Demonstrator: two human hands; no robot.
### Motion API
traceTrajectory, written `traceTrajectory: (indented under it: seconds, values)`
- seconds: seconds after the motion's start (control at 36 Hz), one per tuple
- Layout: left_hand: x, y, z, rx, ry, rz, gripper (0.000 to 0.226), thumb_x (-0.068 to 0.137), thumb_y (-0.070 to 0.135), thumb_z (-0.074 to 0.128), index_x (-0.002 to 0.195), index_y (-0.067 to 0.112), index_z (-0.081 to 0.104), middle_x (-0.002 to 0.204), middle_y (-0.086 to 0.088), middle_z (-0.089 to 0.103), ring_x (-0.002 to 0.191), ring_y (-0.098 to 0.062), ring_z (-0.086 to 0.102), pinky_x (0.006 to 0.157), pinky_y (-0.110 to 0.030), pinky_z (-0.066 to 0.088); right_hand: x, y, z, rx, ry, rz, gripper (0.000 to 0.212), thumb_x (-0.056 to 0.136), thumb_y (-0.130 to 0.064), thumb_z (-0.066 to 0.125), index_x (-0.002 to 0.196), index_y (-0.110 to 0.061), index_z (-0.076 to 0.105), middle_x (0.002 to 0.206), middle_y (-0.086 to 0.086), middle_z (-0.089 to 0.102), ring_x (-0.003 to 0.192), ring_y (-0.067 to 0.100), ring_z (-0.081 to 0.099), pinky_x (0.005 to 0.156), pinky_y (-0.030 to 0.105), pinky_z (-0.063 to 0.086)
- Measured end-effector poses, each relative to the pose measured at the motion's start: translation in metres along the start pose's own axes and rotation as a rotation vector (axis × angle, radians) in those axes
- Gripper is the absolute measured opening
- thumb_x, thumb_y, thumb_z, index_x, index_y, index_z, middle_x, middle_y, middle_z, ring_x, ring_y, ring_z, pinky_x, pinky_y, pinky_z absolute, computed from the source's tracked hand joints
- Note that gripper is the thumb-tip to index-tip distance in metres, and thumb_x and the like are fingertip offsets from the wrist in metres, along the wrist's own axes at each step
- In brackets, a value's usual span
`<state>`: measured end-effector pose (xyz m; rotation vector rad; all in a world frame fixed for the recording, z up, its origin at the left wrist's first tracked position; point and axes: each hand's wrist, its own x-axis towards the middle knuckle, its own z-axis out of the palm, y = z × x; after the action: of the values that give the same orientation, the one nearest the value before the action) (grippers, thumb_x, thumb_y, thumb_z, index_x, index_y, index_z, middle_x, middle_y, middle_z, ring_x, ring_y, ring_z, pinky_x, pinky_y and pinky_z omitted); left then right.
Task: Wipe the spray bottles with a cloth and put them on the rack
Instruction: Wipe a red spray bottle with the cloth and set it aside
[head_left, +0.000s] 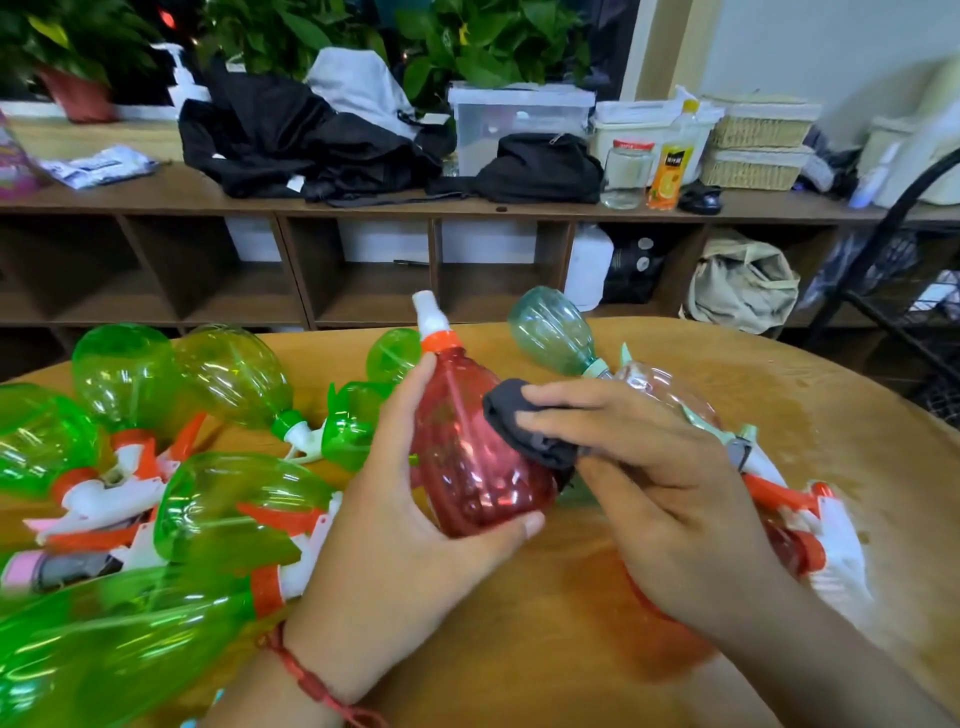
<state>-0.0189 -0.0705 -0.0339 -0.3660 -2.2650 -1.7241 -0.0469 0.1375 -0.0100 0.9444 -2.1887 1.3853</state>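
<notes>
A red spray bottle with an orange collar and white nozzle is held above the wooden table, nozzle pointing away from me. My left hand grips it from the left and underneath, thumb across its base. My right hand holds a dark grey cloth and presses it against the bottle's right side. Several green spray bottles lie in a heap on the left of the table. A pale green bottle and a clear one lie behind my right hand.
A black wire rack stands at the right edge. Behind the table runs a low wooden shelf unit topped with dark clothes, plastic boxes, a jar, a juice bottle and baskets. Red and white spray bottles lie under my right forearm.
</notes>
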Motion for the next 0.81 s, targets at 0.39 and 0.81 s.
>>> traceTrajectory:
  seconds: [0.39, 0.81]
  values:
    - [-0.007, 0.008, 0.002, 0.131, -0.105, 0.051, 0.129, 0.063, 0.033, 0.104, 0.161, 0.056, 0.023, 0.155, 0.038, 0.04, 0.142, 0.007, 0.047, 0.111, -0.026, 0.052, 0.001, 0.0, 0.001, -0.018, 0.031, 0.031, 0.052, 0.096, 0.017, 0.048, 0.129, -0.015, 0.074, 0.141, -0.004, 0.066, 0.138, 0.014, 0.058, 0.109, 0.02, 0.048]
    - [0.001, 0.002, -0.002, -0.007, 0.004, -0.067, 0.122, 0.061, 0.031, 0.104, 0.158, 0.054, 0.034, 0.146, 0.027, 0.058, 0.129, 0.0, 0.063, 0.105, -0.035, 0.058, -0.001, 0.0, 0.0, -0.1, -0.05, -0.099, 0.053, 0.091, 0.019, 0.051, 0.123, -0.013, 0.077, 0.139, -0.002, 0.068, 0.133, 0.022, 0.062, 0.104, 0.041, 0.055]
